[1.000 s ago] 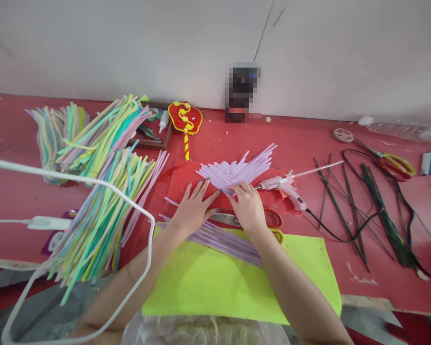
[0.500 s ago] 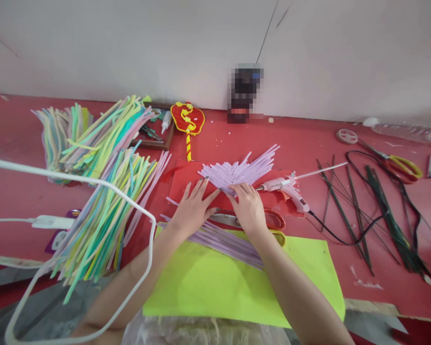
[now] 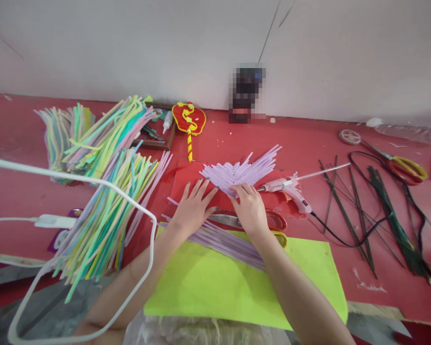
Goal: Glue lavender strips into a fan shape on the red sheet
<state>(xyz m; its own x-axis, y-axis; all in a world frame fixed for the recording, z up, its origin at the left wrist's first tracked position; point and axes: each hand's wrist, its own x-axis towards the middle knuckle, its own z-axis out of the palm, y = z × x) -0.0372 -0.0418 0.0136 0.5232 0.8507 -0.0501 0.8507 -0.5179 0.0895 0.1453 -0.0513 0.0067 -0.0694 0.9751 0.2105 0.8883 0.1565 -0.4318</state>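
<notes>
A fan-like piece of lilac pipe cleaners (image 3: 239, 168), laid in a V pattern, rests on a red sheet (image 3: 179, 184). My left hand (image 3: 194, 203) lies flat with fingers spread, its fingertips at the left lower edge of the piece. At the lower point of the V, the thumb and fingers of my right hand (image 3: 252, 211) are pinched together on the pipe cleaners. Right of that hand lies a pink glue gun (image 3: 287, 188) with a clear glue stick in it. Scissors (image 3: 224, 218) lie partly hidden beneath my right hand. Loose lilac pipe cleaners (image 3: 230, 244) lie below both hands.
Bundles of coloured pipe cleaners (image 3: 107, 215) fill the left side, crossed by a white bent frame (image 3: 129, 203). A yellow-green sheet (image 3: 215, 292) covers the near edge. Behind stands a red and yellow fan (image 3: 188, 120). Dark green stems (image 3: 391, 220) and other scissors (image 3: 402, 165) lie right.
Both hands keep nearly the same pose on the lilac piece. The whole view has shifted very slightly.
</notes>
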